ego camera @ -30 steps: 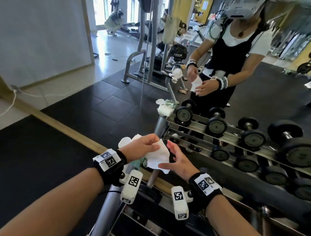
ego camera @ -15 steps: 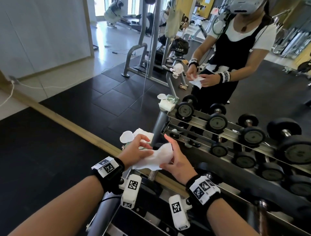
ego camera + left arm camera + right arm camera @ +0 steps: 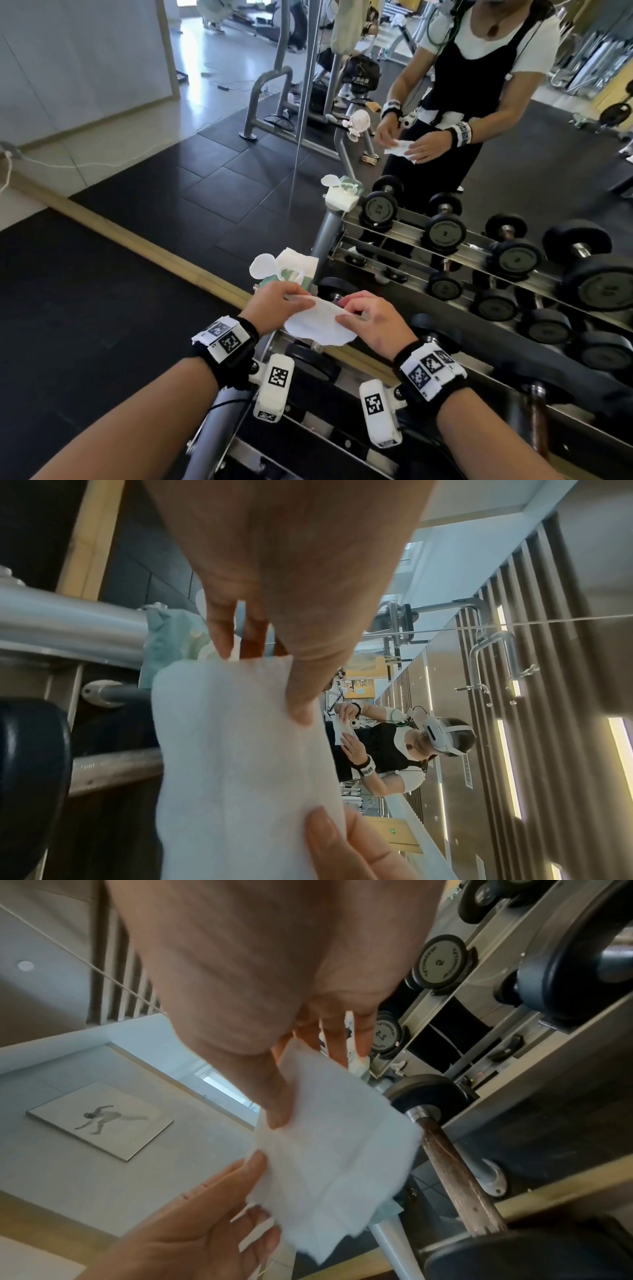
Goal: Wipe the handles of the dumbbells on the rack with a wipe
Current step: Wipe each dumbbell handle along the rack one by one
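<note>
A white wipe (image 3: 318, 323) is stretched flat between my two hands above the left end of the dumbbell rack (image 3: 342, 442). My left hand (image 3: 277, 305) pinches its left edge between thumb and fingers; the wipe (image 3: 236, 750) fills the left wrist view. My right hand (image 3: 370, 317) pinches the right edge, and the wipe (image 3: 329, 1145) shows there too. Just below, a black dumbbell (image 3: 428, 1093) lies on the rack with a worn brownish handle (image 3: 455, 1177). Neither hand touches a dumbbell.
An opened wipe packet (image 3: 291, 270) with its round flap up sits on the rack's end post. A wall mirror (image 3: 445, 171) straight ahead reflects the rack, several dumbbells and me. Black rubber floor lies to the left.
Both hands have lowered and drawn apart, spreading the crumpled wipe out flat between them. The right hand changed from an open palm under the wipe to a pinch on its edge.
</note>
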`<action>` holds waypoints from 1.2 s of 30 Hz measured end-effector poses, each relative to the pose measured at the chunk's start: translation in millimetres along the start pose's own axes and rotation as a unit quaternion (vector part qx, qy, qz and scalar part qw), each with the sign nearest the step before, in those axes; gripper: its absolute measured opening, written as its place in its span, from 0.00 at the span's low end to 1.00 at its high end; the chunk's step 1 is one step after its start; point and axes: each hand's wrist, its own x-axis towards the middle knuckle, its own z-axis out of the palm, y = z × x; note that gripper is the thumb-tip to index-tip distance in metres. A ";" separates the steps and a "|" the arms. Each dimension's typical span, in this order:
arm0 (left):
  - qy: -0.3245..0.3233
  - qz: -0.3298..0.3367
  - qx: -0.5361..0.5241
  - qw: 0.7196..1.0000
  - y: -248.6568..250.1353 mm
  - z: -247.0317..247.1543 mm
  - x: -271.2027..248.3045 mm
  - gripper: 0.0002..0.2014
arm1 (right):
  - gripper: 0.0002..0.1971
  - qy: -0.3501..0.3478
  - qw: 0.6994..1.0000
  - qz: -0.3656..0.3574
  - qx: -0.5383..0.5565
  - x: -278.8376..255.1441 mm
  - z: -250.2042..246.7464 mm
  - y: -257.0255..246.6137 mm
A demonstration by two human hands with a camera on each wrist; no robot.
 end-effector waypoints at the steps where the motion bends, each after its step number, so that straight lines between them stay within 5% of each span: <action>1: 0.026 0.003 -0.003 1.000 -0.5 2.9 1.4 0.04 | 0.07 -0.008 1.000 0.015 0.005 -1.3 1.4 -0.2; 5: 0.102 0.045 0.009 0.994 -2.9 14.4 4.3 0.12 | 0.07 0.040 0.995 0.039 0.086 -4.2 9.0 -0.3; 10: -0.088 0.006 -0.071 0.994 -14.3 35.3 -10.1 0.24 | 0.07 0.048 0.983 0.042 0.170 -10.1 21.9 3.9; 17: -0.017 -0.007 -0.060 0.998 -16.3 49.4 -23.1 0.06 | 0.05 0.031 0.978 0.036 0.201 -11.8 24.8 18.4; 21: 0.015 -0.006 -0.043 0.999 -11.6 58.3 -27.1 0.05 | 0.22 0.052 0.989 0.006 0.138 -11.9 20.1 37.5; 25: -0.002 -0.016 -0.024 1.000 -7.9 70.2 -28.3 0.04 | 0.37 -0.036 0.983 -0.010 0.181 -5.3 10.6 55.3; 30: 0.047 -0.057 -0.020 0.997 -6.3 81.8 -25.9 0.05 | 0.05 -0.091 0.984 -0.005 0.153 10.7 4.6 68.4; 36: 0.134 -0.131 -0.079 0.979 -33.1 89.7 -30.3 0.09 | 0.09 -0.092 0.991 0.008 0.100 32.7 16.2 92.4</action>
